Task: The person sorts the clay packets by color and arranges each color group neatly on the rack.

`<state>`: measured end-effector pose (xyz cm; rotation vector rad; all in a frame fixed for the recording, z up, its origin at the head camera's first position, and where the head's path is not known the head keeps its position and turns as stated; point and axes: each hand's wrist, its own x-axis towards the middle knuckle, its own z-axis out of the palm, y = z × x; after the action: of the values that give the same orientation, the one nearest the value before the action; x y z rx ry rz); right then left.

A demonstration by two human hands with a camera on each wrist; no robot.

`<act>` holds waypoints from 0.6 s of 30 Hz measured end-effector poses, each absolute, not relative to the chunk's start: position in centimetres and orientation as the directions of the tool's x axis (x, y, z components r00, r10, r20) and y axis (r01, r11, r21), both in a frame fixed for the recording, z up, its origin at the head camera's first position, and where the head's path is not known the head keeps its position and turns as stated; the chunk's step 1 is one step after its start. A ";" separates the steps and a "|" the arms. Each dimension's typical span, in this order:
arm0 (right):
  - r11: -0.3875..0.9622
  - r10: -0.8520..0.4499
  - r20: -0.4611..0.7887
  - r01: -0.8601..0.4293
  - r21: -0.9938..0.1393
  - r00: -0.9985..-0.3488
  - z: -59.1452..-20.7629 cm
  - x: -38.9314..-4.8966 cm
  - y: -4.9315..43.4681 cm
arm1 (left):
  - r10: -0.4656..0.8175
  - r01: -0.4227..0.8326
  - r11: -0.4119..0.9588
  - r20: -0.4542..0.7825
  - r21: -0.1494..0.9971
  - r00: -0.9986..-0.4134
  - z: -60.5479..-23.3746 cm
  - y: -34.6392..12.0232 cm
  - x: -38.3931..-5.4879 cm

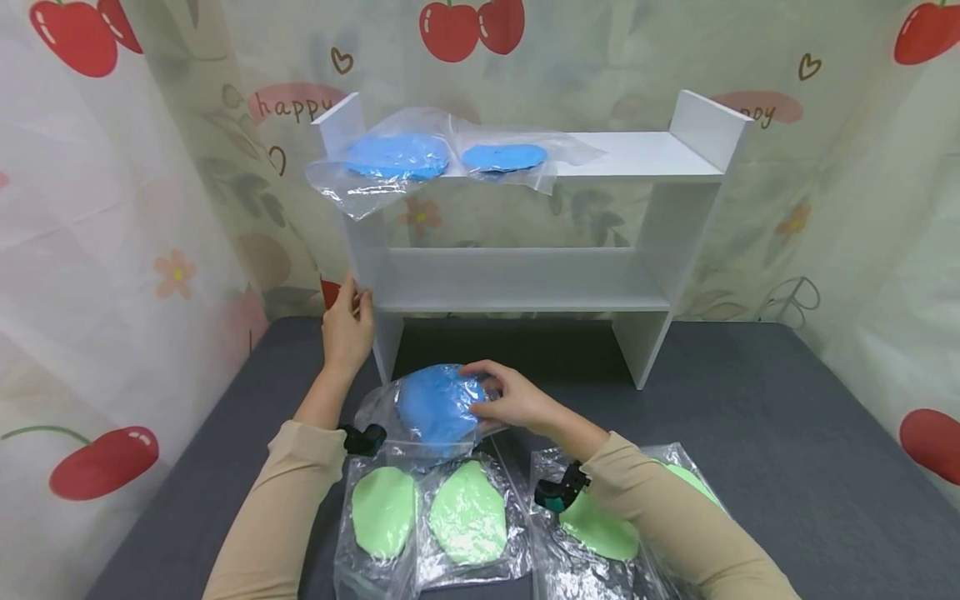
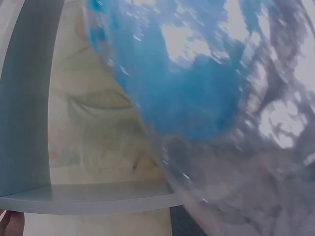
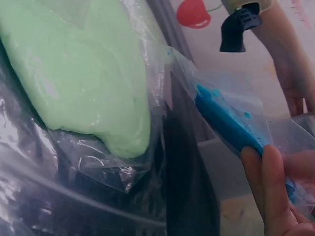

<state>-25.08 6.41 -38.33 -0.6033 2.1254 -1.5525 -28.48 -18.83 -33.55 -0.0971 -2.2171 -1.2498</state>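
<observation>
Bagged blue slab [image 1: 438, 408], right hand [image 1: 517, 402] pinching, before gap [image 1: 510, 340] under shelf [image 1: 517, 287]; left hand [image 1: 348, 332] at shelf edge, grip unclear.

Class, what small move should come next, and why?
Probably raise the blue bag toward the top shelf: the right hand already grips it below that level, and two similar blue bags lie up there.

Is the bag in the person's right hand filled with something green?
No, the right hand grips a blue-filled bag in the head view.
</observation>
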 end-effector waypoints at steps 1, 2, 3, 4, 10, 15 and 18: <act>0.272 -0.582 -0.086 -0.094 -0.958 -0.808 -38.2 -25.0 6.7 | -0.214 0.336 0.556 0.522 0.760 -0.826 -33.5 -18.8 -28.5; 0.265 -0.585 -0.082 -0.095 -0.959 -0.807 -38.0 -25.0 7.0 | -0.213 0.337 0.555 0.522 0.760 -0.826 -33.5 -18.8 -28.5; 0.262 -0.588 -0.076 -0.101 -0.960 -0.805 -37.9 -25.0 7.3 | -0.211 0.338 0.553 0.521 0.761 -0.827 -33.5 -18.8 -28.4; 0.260 -0.588 -0.071 -0.105 -0.960 -0.806 -37.7 -24.9 7.6 | -0.209 0.337 0.552 0.519 0.762 -0.829 -33.5 -18.8 -28.4; 0.285 -0.579 -0.024 -0.174 -0.943 -0.815 -36.6 -24.4 9.4 | -0.205 0.328 0.554 0.507 0.765 -0.837 -33.5 -18.8 -28.4; 0.282 -0.583 0.013 -0.217 -0.935 -0.813 -35.4 -23.9 11.1 | -0.214 0.320 0.560 0.506 0.764 -0.835 -33.5 -18.9 -28.6; 0.275 -0.584 0.034 -0.237 -0.932 -0.811 -34.7 -23.6 12.1 | -0.219 0.323 0.563 0.514 0.761 -0.829 -33.5 -18.8 -28.6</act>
<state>-23.65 12.09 -34.70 -0.7490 2.2344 -1.5490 -28.61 -18.84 -33.54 -0.0837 -2.2268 -1.2443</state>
